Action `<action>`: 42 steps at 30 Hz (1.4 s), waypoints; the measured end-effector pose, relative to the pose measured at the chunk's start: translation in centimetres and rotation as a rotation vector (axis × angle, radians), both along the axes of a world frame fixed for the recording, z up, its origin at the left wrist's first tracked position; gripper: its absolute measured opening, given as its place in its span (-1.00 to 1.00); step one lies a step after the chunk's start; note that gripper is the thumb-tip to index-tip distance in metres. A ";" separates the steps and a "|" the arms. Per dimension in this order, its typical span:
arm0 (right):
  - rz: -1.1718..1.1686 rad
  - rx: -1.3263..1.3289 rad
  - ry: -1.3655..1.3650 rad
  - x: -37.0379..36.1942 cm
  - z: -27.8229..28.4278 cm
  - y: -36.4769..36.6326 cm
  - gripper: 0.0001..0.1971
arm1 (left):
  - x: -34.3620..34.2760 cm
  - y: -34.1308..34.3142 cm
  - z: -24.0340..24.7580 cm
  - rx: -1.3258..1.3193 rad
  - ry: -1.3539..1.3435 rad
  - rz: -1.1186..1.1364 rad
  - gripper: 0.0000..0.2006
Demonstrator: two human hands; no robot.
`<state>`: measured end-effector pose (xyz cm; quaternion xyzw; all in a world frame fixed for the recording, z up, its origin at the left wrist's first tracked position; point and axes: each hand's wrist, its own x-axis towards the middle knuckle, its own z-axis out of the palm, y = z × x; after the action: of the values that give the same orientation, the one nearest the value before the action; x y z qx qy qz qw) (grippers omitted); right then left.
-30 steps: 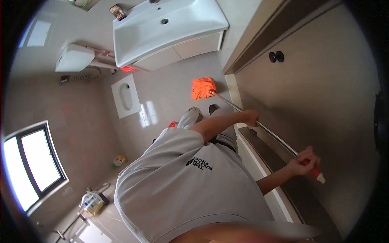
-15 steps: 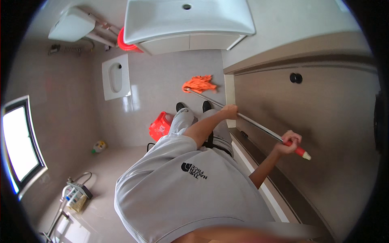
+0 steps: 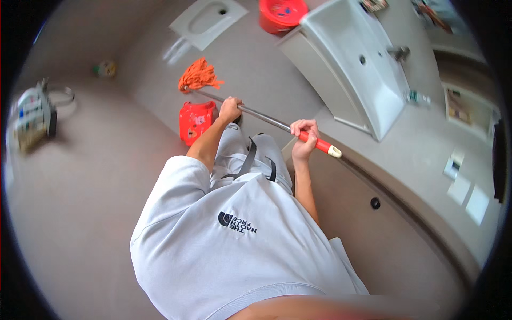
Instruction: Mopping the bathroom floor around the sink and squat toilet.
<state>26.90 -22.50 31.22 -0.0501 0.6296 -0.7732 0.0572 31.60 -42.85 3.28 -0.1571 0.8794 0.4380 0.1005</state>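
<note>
A mop [image 3: 266, 118] with a metal pole slants across in front of me. Its orange strand head [image 3: 200, 73] rests on the grey floor at the far left, just beyond a red bucket [image 3: 195, 124]. My left hand [image 3: 230, 109] is wrapped round the pole's middle. Higher up, my right hand [image 3: 305, 131] grips the red handle section, close to its cream-coloured end cap [image 3: 334, 151]. Part of the bucket is covered by my left forearm, and its inside is hidden.
A white squat toilet [image 3: 212, 37] lies in the floor beyond the mop head. Another red bucket [image 3: 277, 24] stands by a white washbasin cabinet [image 3: 314, 72]. On the right is a brown door [image 3: 341, 208] with a black knob. Bottles stand on a shelf [image 3: 52, 121] at the left wall.
My view has turned toward the right, so basin and door appear shifted. The mop head has moved left across the floor, next to the bucket. Both hands keep their hold on the mop.
</note>
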 end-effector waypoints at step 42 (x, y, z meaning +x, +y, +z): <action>-1.077 0.474 0.370 30.0 18.1 36.8 -0.80 | 11.6 56.6 15.3 0.254 0.087 -1.607 -0.71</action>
<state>56.92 14.33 49.27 0.1557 0.7206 -0.5112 -0.4417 43.23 13.73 18.63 0.5518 0.6703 0.3341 0.3668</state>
